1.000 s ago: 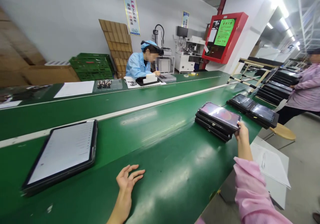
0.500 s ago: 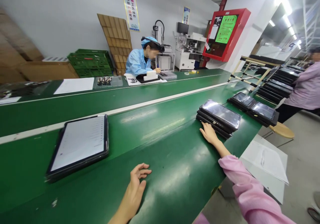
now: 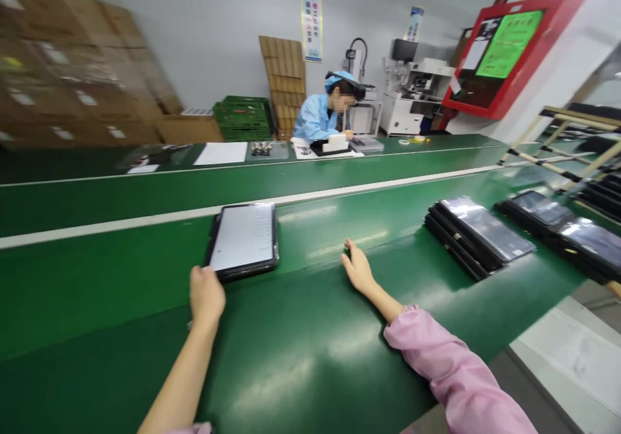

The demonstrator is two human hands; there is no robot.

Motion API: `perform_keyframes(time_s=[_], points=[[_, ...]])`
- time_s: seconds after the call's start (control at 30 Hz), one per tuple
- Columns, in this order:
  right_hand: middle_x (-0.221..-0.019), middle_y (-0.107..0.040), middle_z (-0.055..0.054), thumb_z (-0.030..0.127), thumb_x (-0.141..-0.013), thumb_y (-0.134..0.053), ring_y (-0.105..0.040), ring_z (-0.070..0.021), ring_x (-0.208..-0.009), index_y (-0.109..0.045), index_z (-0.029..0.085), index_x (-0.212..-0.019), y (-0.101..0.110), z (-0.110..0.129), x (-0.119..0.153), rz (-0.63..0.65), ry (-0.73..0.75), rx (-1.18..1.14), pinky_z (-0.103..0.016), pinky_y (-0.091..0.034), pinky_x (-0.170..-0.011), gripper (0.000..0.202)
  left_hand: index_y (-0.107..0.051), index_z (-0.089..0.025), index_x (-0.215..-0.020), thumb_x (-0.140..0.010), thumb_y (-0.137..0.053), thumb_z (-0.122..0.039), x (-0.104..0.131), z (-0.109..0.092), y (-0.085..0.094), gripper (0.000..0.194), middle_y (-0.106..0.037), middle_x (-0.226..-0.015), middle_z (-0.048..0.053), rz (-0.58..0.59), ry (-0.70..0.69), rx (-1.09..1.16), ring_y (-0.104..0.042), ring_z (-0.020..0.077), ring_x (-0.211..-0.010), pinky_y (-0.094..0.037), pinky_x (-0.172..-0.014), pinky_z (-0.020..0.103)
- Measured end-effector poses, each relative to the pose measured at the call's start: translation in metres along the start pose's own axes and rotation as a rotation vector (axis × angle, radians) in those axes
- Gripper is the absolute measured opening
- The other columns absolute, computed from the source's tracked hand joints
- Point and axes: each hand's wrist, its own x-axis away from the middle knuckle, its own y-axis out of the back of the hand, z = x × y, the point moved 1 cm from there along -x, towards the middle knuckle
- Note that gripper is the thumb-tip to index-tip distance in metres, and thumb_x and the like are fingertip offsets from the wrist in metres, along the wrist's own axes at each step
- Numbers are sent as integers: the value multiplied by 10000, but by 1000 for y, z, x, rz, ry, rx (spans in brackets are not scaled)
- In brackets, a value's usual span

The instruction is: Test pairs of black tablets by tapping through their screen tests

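My left hand [image 3: 206, 293] is closed at the near left corner of a tablet [image 3: 245, 237] whose lit white screen faces up. Dark edges show under this tablet, and I cannot tell whether a second one lies beneath. The fingertips of that hand are hidden from me. Over the green bench, my right hand [image 3: 358, 269] is open and holds nothing, between the lit tablet and a stack of dark tablets [image 3: 485, 230] on the right.
More dark tablets [image 3: 543, 209] lie beyond the stack, close to a tube-framed rack [image 3: 557, 143]. A pale strip [image 3: 310, 196] runs along the green bench [image 3: 291, 350]. Across it, a person in blue [image 3: 315, 117] sits working by a clear tray of small parts [image 3: 268, 150].
My left hand has moved to the lit tablet and closed on its corner. My right hand has left the dark stack and come leftward. The view has turned left.
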Motion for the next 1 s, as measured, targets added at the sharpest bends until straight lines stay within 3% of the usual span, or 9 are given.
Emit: perform_keyframes(time_s=[0.13, 0.27, 0.37, 0.5, 0.6, 0.73, 0.87, 1.0], points=[[-1524, -435, -212, 424, -976, -425, -377, -296, -1440, -267, 61, -1550, -59, 76, 6, 206, 73, -76, -481, -250, -1175, 697, -494, -78, -1354, -946, -399, -538, -8, 14, -3, 622, -552, -1406, 252, 44, 155, 17, -416, 378, -1413, -312, -1182, 507], [-1488, -486, -204, 440, -991, -406, -420, -286, -1413, -149, 41, -1579, -84, 130, -5, 338, 22, -208, -444, -272, -1153, 756, -560, -132, -1335, -950, -426, -552, -3, 19, 2, 586, -514, -1479, 190, 76, 229, 77, -323, 329, -1476, -228, -1227, 444], [-1433, -538, -224, 489, -956, -477, -480, -323, -1356, -219, 17, -1561, -93, 148, -9, 277, -92, -358, -426, -301, -1129, 810, -618, -169, -1284, -960, -455, -509, 5, 16, 1, 498, -522, -1484, 147, 82, 265, 168, -319, 305, -1482, -213, -1232, 416], [-1454, -515, -218, 554, -919, -496, -461, -359, -1360, -309, 48, -1532, -94, 144, -7, 139, -257, -550, -448, -301, -1130, 817, -614, -175, -1292, -1020, -346, -458, 13, 10, -6, 475, -586, -1419, 131, 112, 342, 363, -498, 253, -1364, -395, -1130, 355], [-1504, -475, -155, 555, -961, -360, -431, -306, -1390, -375, 127, -1496, -87, 136, -7, 73, -279, -619, -426, -297, -1144, 685, -628, -113, -1254, -1045, -255, -456, 13, 3, -10, 548, -671, -1264, 173, 170, 438, 517, -648, 229, -1169, -519, -971, 311], [-1438, -544, -141, 554, -982, -248, -479, -269, -1338, -501, 142, -1376, -77, 130, -1, -7, -307, -710, -404, -342, -1121, 624, -692, -84, -1106, -1020, -395, -494, 10, -5, -9, 514, -749, -966, 160, 262, 565, 663, -728, 245, -906, -582, -780, 324], [-1223, -689, -118, 704, -923, -329, -554, -296, -1239, -679, 178, -1117, -69, 121, 17, 31, -348, -788, -399, -401, -1072, 661, -703, -98, -1100, -982, -527, -477, 27, -6, 3, 434, -762, -847, 108, 297, 652, 748, -739, 230, -805, -582, -702, 297], [-963, -757, -92, 826, -818, -432, -649, -315, -1075, -736, 196, -919, -48, 105, 34, 139, -430, -866, -415, -480, -973, 707, -701, -90, -1117, -1020, -440, -365, 73, -3, 19, 391, -777, -886, 120, 376, 721, 797, -749, 244, -865, -598, -766, 324]])
